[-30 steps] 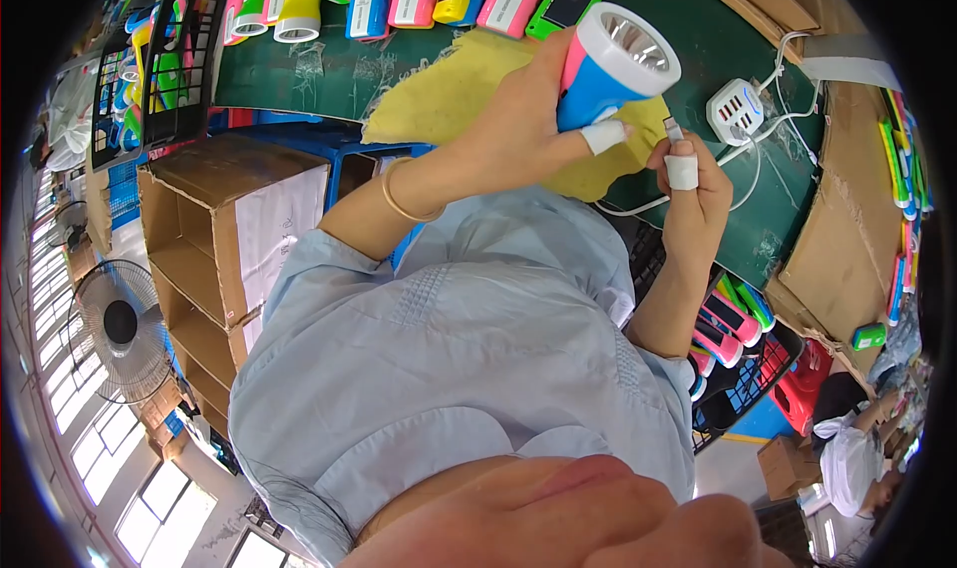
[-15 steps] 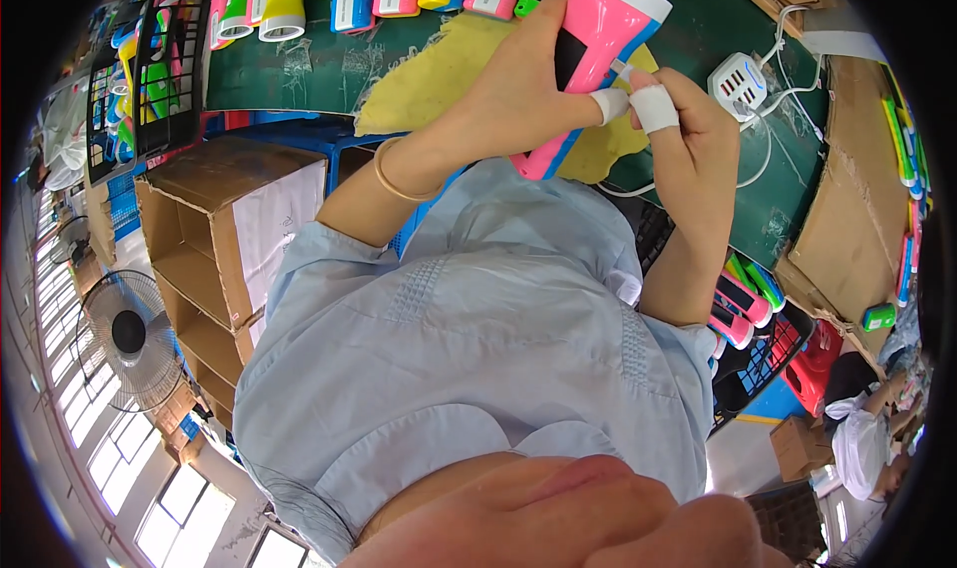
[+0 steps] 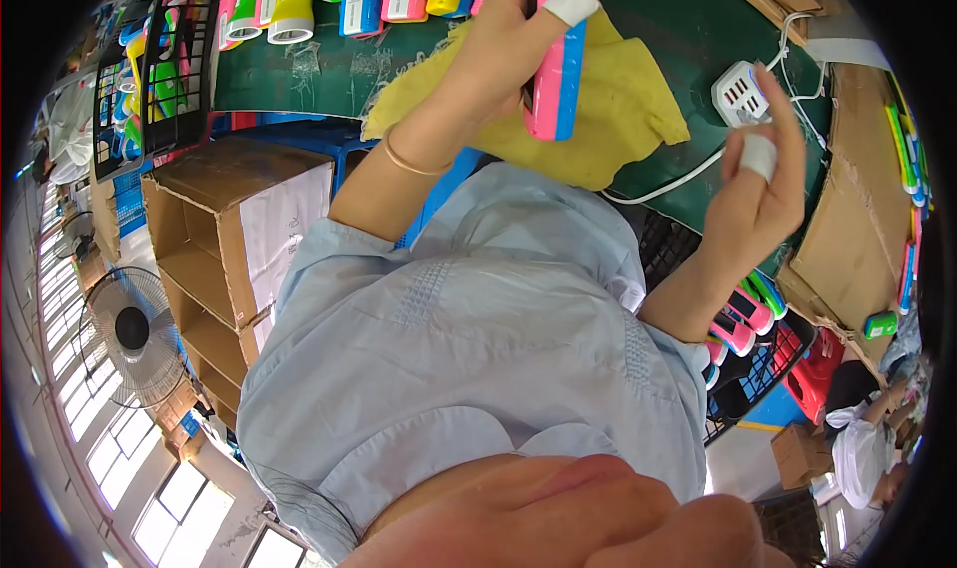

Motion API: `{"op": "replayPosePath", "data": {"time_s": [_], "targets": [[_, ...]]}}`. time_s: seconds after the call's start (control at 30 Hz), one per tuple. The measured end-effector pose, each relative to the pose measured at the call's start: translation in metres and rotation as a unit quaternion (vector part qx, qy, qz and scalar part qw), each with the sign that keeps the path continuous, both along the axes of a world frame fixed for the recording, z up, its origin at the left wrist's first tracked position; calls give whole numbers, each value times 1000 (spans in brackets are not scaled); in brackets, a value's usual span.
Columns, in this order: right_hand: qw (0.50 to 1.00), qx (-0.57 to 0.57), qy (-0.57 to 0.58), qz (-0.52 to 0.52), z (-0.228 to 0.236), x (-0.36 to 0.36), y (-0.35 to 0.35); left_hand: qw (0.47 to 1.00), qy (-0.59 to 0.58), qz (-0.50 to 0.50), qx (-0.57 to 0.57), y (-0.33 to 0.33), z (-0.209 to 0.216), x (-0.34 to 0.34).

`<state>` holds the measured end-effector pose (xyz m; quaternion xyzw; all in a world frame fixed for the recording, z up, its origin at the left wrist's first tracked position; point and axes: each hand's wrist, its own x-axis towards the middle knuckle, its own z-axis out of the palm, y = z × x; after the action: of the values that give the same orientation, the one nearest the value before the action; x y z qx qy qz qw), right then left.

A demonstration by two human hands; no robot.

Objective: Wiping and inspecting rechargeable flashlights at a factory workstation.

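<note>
A pink and blue flashlight (image 3: 558, 84) is in my left hand (image 3: 493, 64), whose fingers wrap round it; its upper end runs out of view at the top edge. White tape covers my left thumb, which lies across the flashlight's body. My right hand (image 3: 763, 174) is beside a white multi-port USB charger (image 3: 736, 91) on the right, with one finger stretched out and the others bent. One of its fingers has a white wrap, and I see nothing held there. Beneath the flashlight lies a yellow cloth (image 3: 628, 119) on the green tabletop (image 3: 678, 29).
Several colourful flashlights (image 3: 359, 0) line the table's far left edge. A black wire basket (image 3: 150, 79) stands left of them. White cables (image 3: 678, 181) run from the charger. Cardboard (image 3: 852, 199) borders the right side. A basket of flashlights (image 3: 743, 334) sits by my right elbow.
My left hand has carried the flashlight up and slightly left. My right hand has moved away from the flashlight, rightward to the charger, uncovering more of the yellow cloth.
</note>
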<state>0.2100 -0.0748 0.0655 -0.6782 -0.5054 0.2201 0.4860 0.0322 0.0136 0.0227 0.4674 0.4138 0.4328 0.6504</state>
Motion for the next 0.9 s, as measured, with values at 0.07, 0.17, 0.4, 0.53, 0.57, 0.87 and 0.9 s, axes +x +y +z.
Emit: {"op": "replayPosePath", "data": {"time_s": [0.07, 0.17, 0.4, 0.53, 0.57, 0.87, 0.9], "targets": [[955, 11, 248, 164, -28, -5, 20, 983, -113, 41, -141, -10, 6, 13], [918, -148, 256, 266, -42, -23, 25, 989, -123, 77, 17, -8, 7, 25], [898, -97, 332, 272, -55, -36, 37, 953, 102, 166, 232, 5, 10, 32], [944, -66, 205, 251, -62, -35, 38, 974, 78, 95, 189, 20, 2, 33], [946, -114, 206, 225, -61, -33, 37, 973, 36, 86, 209, 27, -4, 40], [852, -146, 460, 205, -54, -19, 62, 997, 27, 46, -55, 54, 40, 50], [851, -149, 462, 200, -57, -19, 65, 998, 11, 21, -60, 59, 34, 46]]}}
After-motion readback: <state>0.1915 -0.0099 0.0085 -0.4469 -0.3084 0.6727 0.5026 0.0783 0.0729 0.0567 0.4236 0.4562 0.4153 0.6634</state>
